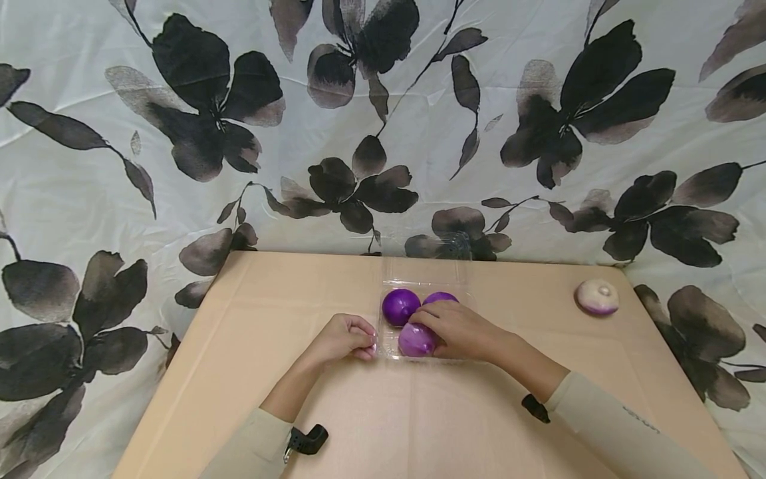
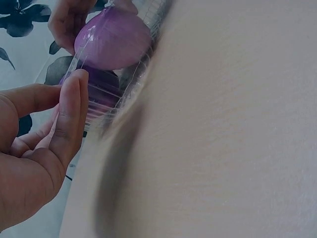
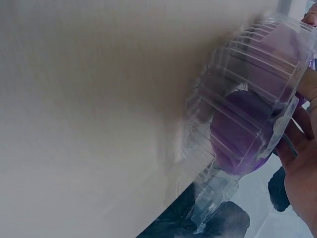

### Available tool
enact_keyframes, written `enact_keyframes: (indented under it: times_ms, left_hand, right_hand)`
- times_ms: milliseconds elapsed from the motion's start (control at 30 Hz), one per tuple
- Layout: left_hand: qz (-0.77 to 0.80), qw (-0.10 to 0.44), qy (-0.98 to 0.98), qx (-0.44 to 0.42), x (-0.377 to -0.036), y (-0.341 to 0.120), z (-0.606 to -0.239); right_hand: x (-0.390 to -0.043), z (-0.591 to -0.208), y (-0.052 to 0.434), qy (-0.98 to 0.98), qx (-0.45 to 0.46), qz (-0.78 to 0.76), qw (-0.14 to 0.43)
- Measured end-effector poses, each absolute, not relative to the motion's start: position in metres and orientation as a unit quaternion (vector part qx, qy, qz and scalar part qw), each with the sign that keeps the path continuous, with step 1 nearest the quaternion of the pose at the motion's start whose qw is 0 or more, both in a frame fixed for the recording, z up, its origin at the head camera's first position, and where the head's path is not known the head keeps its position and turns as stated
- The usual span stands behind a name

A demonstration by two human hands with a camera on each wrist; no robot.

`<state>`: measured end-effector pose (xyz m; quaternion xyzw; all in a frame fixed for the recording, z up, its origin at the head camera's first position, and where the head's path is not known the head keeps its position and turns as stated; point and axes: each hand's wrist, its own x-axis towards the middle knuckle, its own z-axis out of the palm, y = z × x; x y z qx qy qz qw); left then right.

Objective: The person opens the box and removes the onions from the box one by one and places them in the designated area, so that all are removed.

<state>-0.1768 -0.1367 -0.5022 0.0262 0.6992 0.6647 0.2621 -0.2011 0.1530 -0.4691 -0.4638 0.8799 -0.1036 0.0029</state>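
Watching from way over here, I'd call the left sleeve (image 1: 254,442) a plain pale beige, and the right sleeve (image 1: 610,432) matches, except I can spot a thin line of dark marking (image 1: 640,419) on it, too tiny for me to read. Left side wears a chunky, angular black wrist unit (image 1: 310,440) with a little shiny metallic bit (image 1: 287,456); the right gets a slimmer-looking black piece (image 1: 535,408).

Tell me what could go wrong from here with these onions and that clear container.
The clear container may bend or shift, since the left hand pinches only its rim. The front onion, under the right hand, could roll into the darker onion if released. The lone onion near the table edge might roll off if bumped.
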Motion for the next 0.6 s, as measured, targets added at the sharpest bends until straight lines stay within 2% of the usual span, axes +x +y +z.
enact_keyframes:
  times_ms: [400,600]
  left_hand:
    - [0.658,0.262,0.706,0.023,-0.176,-0.137,-0.5]
    - [0.657,0.262,0.707,0.018,-0.176,-0.137,-0.5]
  right_hand:
    - [-0.194,-0.459,0.157,0.896,-0.396,-0.191,0.067]
    - [-0.19,-0.448,0.164,0.898,-0.36,-0.245,0.062]
